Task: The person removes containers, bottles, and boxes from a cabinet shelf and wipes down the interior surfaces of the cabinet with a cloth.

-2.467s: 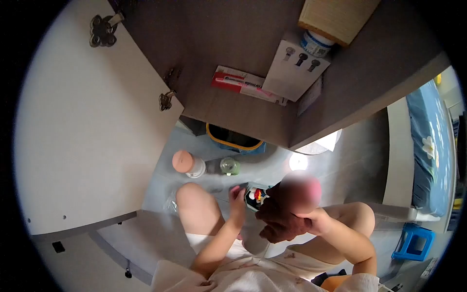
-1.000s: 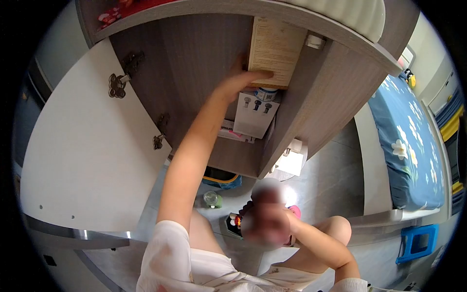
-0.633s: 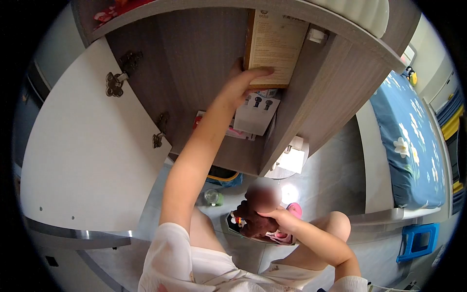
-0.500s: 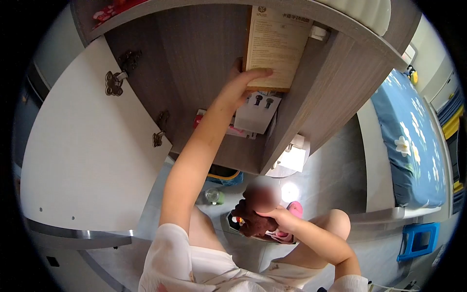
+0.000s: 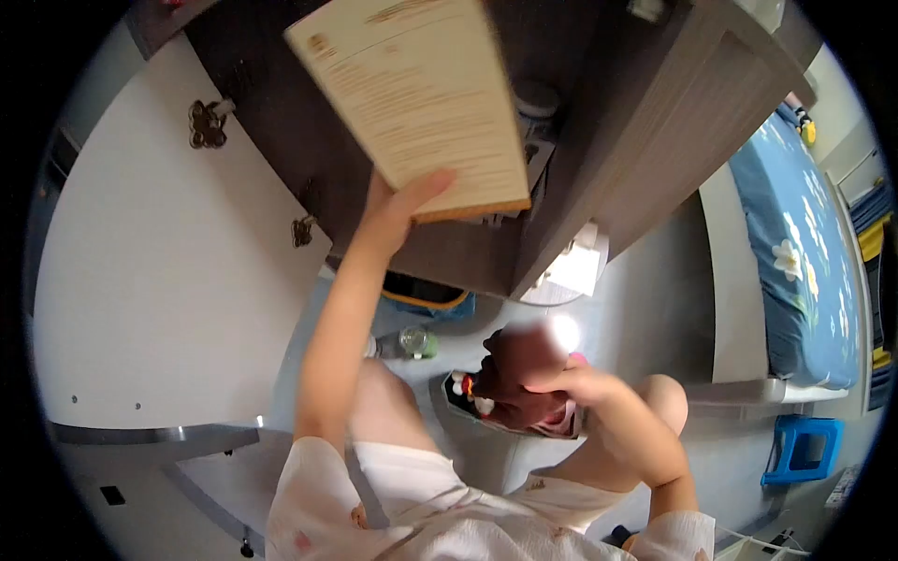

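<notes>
My left hand grips the lower edge of a flat, cream-coloured box with printed text and an orange-brown edge. It is tilted and stands out in front of the open cabinet. My right hand is closed on a dark reddish-brown object; its upper part is blurred, so its kind cannot be told. Beneath that object, on the floor between my legs, sits a dark-rimmed container with small white, red and yellow things in it.
A white cabinet door hangs open at left. Below the cabinet are a dark bin with a yellow rim and a clear jar. At right are a bed with blue floral bedding and a blue stool.
My left hand has drawn the box out of the cabinet, down and to the left, tilting it. My right hand keeps its hold on the reddish-brown object. The view has shifted slightly.
</notes>
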Demonstrator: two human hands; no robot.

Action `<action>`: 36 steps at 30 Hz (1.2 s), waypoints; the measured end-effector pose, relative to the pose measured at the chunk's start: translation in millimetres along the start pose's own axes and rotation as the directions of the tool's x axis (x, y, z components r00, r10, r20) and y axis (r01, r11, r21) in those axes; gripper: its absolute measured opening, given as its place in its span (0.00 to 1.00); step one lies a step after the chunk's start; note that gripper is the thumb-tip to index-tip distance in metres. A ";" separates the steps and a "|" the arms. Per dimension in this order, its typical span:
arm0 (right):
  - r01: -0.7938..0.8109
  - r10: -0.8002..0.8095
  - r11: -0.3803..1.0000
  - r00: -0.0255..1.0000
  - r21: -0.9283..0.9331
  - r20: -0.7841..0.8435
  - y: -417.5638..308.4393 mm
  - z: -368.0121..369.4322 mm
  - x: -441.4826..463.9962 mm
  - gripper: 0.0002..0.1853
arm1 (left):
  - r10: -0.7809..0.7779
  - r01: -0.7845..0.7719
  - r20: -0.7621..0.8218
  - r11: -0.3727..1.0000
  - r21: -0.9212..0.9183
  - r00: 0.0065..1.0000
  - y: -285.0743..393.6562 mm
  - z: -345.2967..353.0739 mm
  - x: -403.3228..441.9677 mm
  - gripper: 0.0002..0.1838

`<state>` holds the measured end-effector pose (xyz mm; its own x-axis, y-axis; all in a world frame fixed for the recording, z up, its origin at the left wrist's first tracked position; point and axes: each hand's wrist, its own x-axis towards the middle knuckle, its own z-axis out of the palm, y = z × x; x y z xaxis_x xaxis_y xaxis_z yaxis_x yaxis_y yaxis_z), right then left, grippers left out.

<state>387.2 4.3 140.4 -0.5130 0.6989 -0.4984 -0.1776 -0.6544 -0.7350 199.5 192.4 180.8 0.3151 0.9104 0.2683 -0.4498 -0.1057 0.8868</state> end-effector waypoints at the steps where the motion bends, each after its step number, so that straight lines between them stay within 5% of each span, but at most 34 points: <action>1: -0.005 0.016 0.995 0.994 -0.096 0.110 -0.1 -8.6 -0.9 0.29 | 0.001 0.000 -0.022 0.997 0.082 1.000 -4.8 -14.9 -12.9 0.25; 3: -0.002 0.000 1.000 0.973 0.008 0.230 5.3 -10.7 -0.4 0.29 | 0.021 -0.027 0.037 0.987 0.159 0.999 -10.0 -42.6 -38.0 0.26; 5: 0.029 0.001 0.997 0.915 -0.070 0.404 13.8 -12.1 2.8 0.26 | -0.161 0.154 0.005 0.951 0.270 0.987 -10.5 -54.4 -66.5 0.24; 7: -0.007 0.032 0.998 0.917 -0.064 0.398 23.9 -6.9 6.4 0.19 | -0.174 0.172 -0.007 0.967 0.187 0.985 -27.1 -62.5 -89.4 0.24; 9: -0.054 0.130 0.988 0.797 -0.146 0.590 35.7 -2.6 16.6 0.14 | -0.185 0.186 -0.018 0.977 0.100 0.982 -50.7 -74.6 -107.1 0.23; 10: -0.057 0.126 0.989 0.801 -0.135 0.585 37.8 2.0 18.8 0.14 | -0.071 0.044 0.134 0.980 0.195 0.989 -59.7 -79.1 -112.2 0.23; 13: -0.037 0.318 0.906 0.717 -0.422 0.621 36.7 18.6 19.9 0.19 | -0.139 0.120 0.124 0.982 0.148 0.982 -77.3 -66.5 -131.8 0.24; 16: -0.128 0.406 0.887 0.673 -0.443 0.619 32.2 26.7 18.9 0.20 | -0.008 -0.085 0.362 0.967 0.241 0.932 -117.2 -48.7 -120.8 0.30; 17: -0.131 0.404 0.889 0.676 -0.438 0.617 29.7 29.0 16.9 0.20 | 0.031 -0.159 0.438 0.953 0.259 0.898 -132.5 -47.1 -120.3 0.32; 19: -0.036 0.355 0.862 0.754 -0.505 0.553 26.5 32.5 13.1 0.20 | -0.127 -0.256 0.535 0.772 0.582 0.835 -169.1 -50.5 -123.0 0.37; 21: -0.050 0.332 0.890 0.752 -0.453 0.569 31.9 30.6 13.5 0.20 | -0.309 0.053 0.467 0.874 0.484 0.829 -197.2 -51.7 -131.7 0.27; 23: -0.061 0.303 0.916 0.754 -0.398 0.583 36.4 29.0 12.0 0.20 | -0.346 0.105 0.493 0.886 0.452 0.798 -243.8 -59.9 -134.8 0.31; 25: -0.007 0.231 0.928 0.797 -0.374 0.558 39.9 28.9 8.0 0.19 | -0.351 -0.281 0.593 0.636 0.719 0.725 -279.3 -64.3 -132.4 0.32; 27: -0.002 0.212 0.932 0.813 -0.362 0.543 42.5 28.9 2.6 0.19 | -0.464 -0.246 0.595 0.614 0.750 0.657 -302.4 -58.9 -127.3 0.38; 29: 0.075 0.119 0.943 0.832 -0.323 0.542 42.4 28.3 -2.2 0.19 | -0.393 -0.105 0.556 0.742 0.663 0.733 -355.5 -69.1 -127.0 0.40; 31: 0.072 0.178 0.916 0.809 -0.394 0.560 46.1 23.7 -6.6 0.17 | -0.398 -0.270 0.619 0.648 0.713 0.677 -418.7 -81.7 -130.1 0.41; 32: 0.091 0.148 0.923 0.813 -0.374 0.563 52.5 22.1 -8.9 0.17 | -0.458 -0.151 0.513 0.621 0.769 0.726 -429.2 -82.1 -136.9 0.42; 35: 0.097 0.114 0.936 0.825 -0.338 0.553 68.1 19.1 -16.2 0.18 | -0.499 -0.124 0.425 0.528 0.840 0.756 -477.3 -88.9 -148.5 0.46; 36: 0.095 0.125 0.925 0.839 -0.369 0.530 57.3 20.3 -20.6 0.18 | -0.640 0.270 0.380 0.684 0.678 0.668 -468.2 -87.0 -149.8 0.46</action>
<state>370.5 -53.5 117.9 -0.8974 0.3515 -0.2668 0.0972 -0.4323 -0.8965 290.3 140.4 -307.4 0.8158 0.5237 -0.2455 0.3440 -0.0981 0.9338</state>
